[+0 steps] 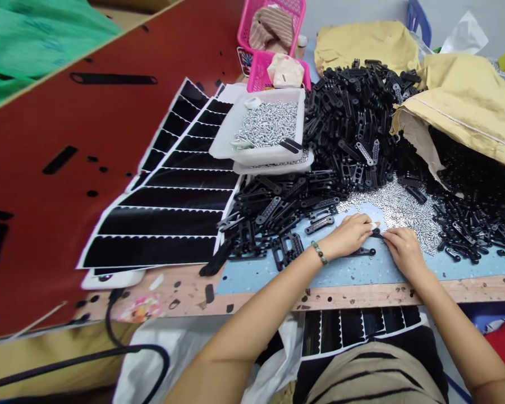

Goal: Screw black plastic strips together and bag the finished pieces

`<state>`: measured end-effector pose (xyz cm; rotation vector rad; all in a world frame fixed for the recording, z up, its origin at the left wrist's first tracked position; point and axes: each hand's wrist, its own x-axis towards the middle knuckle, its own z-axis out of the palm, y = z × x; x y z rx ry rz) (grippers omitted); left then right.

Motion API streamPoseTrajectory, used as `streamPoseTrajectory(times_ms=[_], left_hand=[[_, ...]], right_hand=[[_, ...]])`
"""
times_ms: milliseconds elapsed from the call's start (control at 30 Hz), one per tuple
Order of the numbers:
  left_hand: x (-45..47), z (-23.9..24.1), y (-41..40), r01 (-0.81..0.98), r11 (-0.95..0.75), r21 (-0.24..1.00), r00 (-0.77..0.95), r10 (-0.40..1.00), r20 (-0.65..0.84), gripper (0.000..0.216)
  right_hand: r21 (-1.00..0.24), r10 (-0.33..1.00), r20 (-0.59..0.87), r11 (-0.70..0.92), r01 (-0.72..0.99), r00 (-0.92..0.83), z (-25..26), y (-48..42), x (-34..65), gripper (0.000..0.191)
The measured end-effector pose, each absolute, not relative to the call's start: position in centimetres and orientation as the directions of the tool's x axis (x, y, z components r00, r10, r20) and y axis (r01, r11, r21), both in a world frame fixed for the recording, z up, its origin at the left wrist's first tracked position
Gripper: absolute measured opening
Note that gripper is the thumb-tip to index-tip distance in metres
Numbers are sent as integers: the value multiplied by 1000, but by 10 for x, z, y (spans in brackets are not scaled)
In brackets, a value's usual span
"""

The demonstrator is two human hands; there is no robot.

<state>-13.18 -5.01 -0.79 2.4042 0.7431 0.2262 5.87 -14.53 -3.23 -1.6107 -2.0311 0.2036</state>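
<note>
Striped clothing (368,377) lies bottom centre; beyond, right of centre, the left hand (352,234) and right hand (405,250) pinch a black part (377,233) — apparently mid-fitting, calling next for steady alignment — before scattered metal fasteners (416,216).

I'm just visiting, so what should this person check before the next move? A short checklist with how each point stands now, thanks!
1. Both hands at the small black piece: ok, left hand and right hand meet there.
2. Loose screws nearby: ok, piled just beyond the hands.
3. Mat clear around the hands: not ok, another black piece lies beside the left hand.
4. Screw fitted in the held piece: cannot tell, fingers cover it.
</note>
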Motion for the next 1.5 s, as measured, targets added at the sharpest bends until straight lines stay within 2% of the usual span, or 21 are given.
streamPoseTrajectory(times_ms=[100,300,400,867,1033,1100,1167,1233,1300,1333,1400,1500], left_hand=[[-136,-4,-46,455,-648,611,833,553,-34,26],[-139,4,-36,469,-654,594,825,564,-31,22],[-140,8,-33,445,-645,621,821,571,5,23],[-148,0,-40,456,-651,607,831,556,-28,25],[-152,0,-42,469,-647,601,829,557,-47,24],[-156,3,-45,473,-639,607,835,545,-77,24],[-161,7,-47,461,-636,619,852,512,-108,24],[-164,13,-49,448,-640,624,862,495,-111,23],[-159,18,-49,455,-646,612,839,542,-52,24],[-153,21,-48,468,-650,598,809,588,6,26],[-134,25,-48,509,-670,540,721,675,157,35],[-99,29,-51,522,-755,397,707,643,294,46]], right_hand=[[-424,932,310,312,850,-188,-32,-142,56,21],[-513,944,286,297,806,-165,-31,-133,54,19],[-535,934,321,315,784,-156,-28,-130,52,18],[-419,901,388,361,833,-196,-34,-141,40,19],[-488,927,313,345,802,-209,-30,-131,49,17],[-511,935,343,269,816,-94,-25,-114,68,19],[-498,911,391,89,862,132,-19,-94,94,25],[-448,893,347,-111,887,287,-15,-77,116,33],[-416,903,275,-198,887,330,-11,-71,126,34],[-437,909,262,-187,880,323,-8,-72,126,33],[-533,929,278,-60,844,242,-3,-82,117,30],[-642,963,269,192,743,-17,6,-106,101,27]])
